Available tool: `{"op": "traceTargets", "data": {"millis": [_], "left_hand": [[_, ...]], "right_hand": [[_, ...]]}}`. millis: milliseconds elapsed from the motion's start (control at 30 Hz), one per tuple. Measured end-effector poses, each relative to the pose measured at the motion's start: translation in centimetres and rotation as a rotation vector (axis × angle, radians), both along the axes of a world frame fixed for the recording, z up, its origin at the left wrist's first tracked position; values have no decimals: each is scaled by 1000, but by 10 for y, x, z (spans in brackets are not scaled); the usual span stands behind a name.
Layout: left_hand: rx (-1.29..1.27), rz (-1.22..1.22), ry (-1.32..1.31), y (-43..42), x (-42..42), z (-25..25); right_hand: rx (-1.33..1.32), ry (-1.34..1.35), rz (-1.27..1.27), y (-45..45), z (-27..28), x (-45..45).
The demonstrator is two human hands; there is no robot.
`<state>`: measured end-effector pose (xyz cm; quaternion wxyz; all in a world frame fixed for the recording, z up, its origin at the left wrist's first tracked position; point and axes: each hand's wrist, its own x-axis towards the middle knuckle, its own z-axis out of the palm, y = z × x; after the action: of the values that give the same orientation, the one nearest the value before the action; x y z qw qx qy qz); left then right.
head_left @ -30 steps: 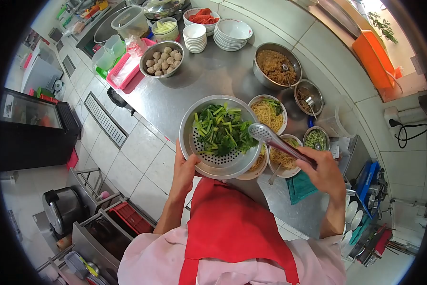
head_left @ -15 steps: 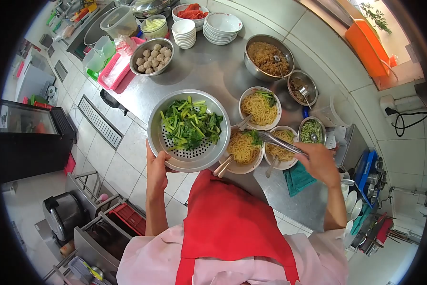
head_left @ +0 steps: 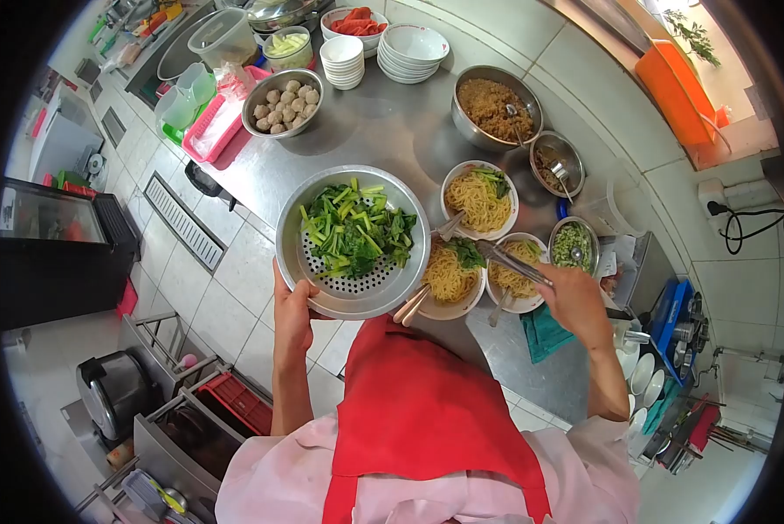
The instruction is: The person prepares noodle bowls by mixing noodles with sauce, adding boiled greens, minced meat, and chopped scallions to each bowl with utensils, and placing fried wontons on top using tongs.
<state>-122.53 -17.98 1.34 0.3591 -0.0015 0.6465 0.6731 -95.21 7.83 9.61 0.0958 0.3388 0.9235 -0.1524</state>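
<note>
My left hand (head_left: pixel 293 316) grips the near left rim of a metal colander (head_left: pixel 298 272), whose bottom is full of small holes. Cut leafy greens (head_left: pixel 359 229) lie inside it. In my right hand (head_left: pixel 577 304) are metal tongs (head_left: pixel 516 264), their tips at the greens on the left noodle bowl (head_left: pixel 449 278). The tongs pass over the right noodle bowl (head_left: pixel 516 281). Behind these stands a third noodle bowl (head_left: pixel 479 201), also with greens on top. Cutlery handles stick out of the bowls.
Meatballs fill a metal bowl (head_left: pixel 283 103) at the back left, near stacked white bowls (head_left: pixel 412 51). Along the right wall stand a bowl of brown minced food (head_left: pixel 495 106), a small sauce bowl (head_left: pixel 558 162) and chopped green onion (head_left: pixel 572 245). A green cloth (head_left: pixel 545 334) lies near the counter's front edge.
The tongs and my right hand have shifted slightly left and down, with the tips now at the left bowl's greens. The colander stays in my left hand, almost unmoved.
</note>
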Motion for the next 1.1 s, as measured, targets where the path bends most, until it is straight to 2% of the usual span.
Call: {"op": "traceTargets", "data": {"millis": [133, 233, 300, 400, 500, 600, 733, 800, 833, 900, 1033, 1100], "left_hand": [[17, -21, 5, 8, 3, 3], [21, -44, 38, 5, 0, -6], [66, -50, 12, 11, 7, -2], [77, -84, -21, 20, 16, 3], [108, -102, -27, 25, 22, -5], [128, -126, 82, 31, 27, -6], [97, -148, -17, 37, 28, 10], [119, -145, 15, 36, 26, -2], [119, -146, 16, 36, 26, -5], [133, -126, 69, 37, 25, -9], [93, -185, 0, 39, 22, -1], [102, -135, -17, 40, 21, -4]], "right_hand": [[60, -29, 71, -8, -29, 4], [57, 42, 41, -18, 11, -1], [-60, 156, -54, -27, 49, -4], [-86, 202, 41, -47, 66, -18], [-16, 161, 165, -61, 48, -38], [34, 161, 119, -61, 28, -46], [-24, 201, 116, -46, 16, -36], [-166, 386, 74, -37, 16, -31], [-165, 387, 73, -33, 22, -28], [-356, 368, -65, -27, 40, -20], [-374, 434, -169, -11, 50, 17], [-449, 336, -275, -3, 70, 34]]}}
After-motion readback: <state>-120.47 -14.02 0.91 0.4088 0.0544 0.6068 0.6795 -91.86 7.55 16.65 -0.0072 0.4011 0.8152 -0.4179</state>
